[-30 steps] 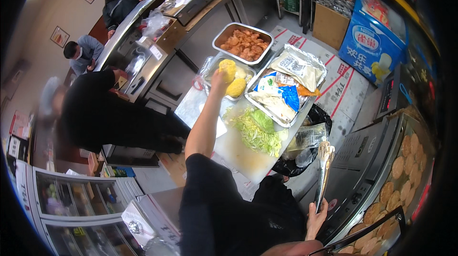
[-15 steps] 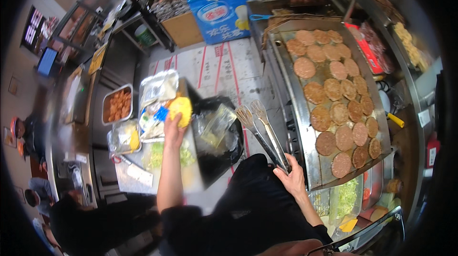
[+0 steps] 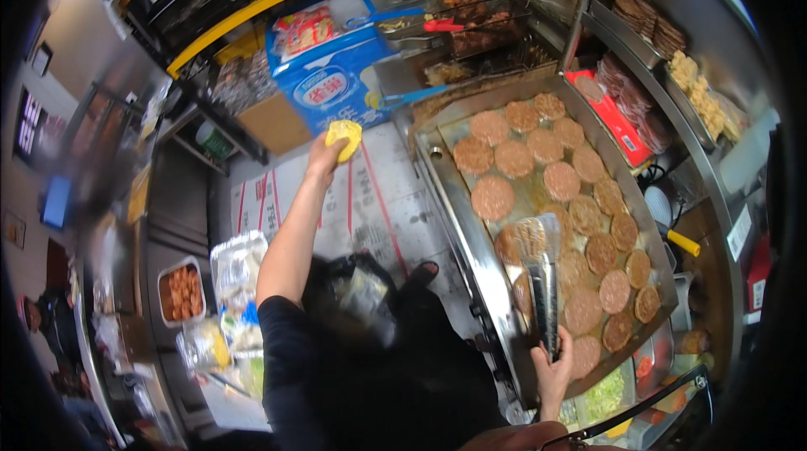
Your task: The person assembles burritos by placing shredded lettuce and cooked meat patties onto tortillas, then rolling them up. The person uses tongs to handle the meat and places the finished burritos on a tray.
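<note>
My right hand [image 3: 553, 374] grips a pair of metal tongs [image 3: 546, 291] with dark handles. The slotted heads of the tongs are over the left side of the griddle [image 3: 458, 237], in front of a browned patty; whether they touch it I cannot tell. Round meat patties [image 3: 582, 310], some pink and some browned, lie in rows on the hot plate. Stretched far forward, my left hand [image 3: 326, 153] is closed round a flat, round yellow piece [image 3: 345, 138], held in the air above the floor; its exact kind is unclear.
A blue freezer [image 3: 324, 85] stands beyond my left hand. On the left are a tray of orange-brown pieces [image 3: 182, 291] and foil containers [image 3: 238, 262]. Shredded lettuce [image 3: 603, 396] sits below the griddle's near end. A dark bin bag [image 3: 361, 300] is by my legs. A yellow-handled tool [image 3: 683, 242] lies right.
My left hand has carried the yellow piece forward, away from the foil containers. The tongs have moved from beside the griddle to over the patties. My view has turned toward the griddle.
</note>
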A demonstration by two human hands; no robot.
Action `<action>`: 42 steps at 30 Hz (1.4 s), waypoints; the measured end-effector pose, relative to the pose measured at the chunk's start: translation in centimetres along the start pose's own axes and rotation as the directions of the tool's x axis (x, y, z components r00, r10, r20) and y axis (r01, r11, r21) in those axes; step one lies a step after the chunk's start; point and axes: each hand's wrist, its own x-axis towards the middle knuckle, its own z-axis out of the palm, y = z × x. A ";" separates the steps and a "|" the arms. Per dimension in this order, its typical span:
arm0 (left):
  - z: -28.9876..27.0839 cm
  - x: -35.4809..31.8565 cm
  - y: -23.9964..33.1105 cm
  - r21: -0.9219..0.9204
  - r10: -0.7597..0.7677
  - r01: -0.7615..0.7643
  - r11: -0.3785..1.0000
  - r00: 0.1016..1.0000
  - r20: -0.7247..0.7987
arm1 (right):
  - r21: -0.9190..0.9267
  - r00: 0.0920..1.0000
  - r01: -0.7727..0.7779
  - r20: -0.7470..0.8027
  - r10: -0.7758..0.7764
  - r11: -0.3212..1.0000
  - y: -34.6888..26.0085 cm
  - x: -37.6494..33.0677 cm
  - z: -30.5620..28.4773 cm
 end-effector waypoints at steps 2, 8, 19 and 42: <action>0.1 7.8 0.5 0.124 0.053 -0.050 0.991 0.998 -0.020 | 0.038 0.997 -0.023 -0.074 0.026 0.999 -0.9 2.4 2.2; 5.7 23.9 -1.7 0.100 -0.052 0.027 0.995 0.965 0.258 | -0.016 0.946 -0.167 -0.283 0.155 0.986 -2.9 8.1 9.7; 20.0 37.4 -8.1 0.445 -0.341 0.151 0.883 0.856 0.387 | -0.144 0.913 -0.299 -0.332 0.238 0.943 -9.4 14.4 17.9; -18.8 31.8 -24.2 0.178 -0.281 0.396 0.901 0.845 -0.456 | -0.293 0.954 -0.145 -0.296 0.054 0.945 -8.8 18.8 18.3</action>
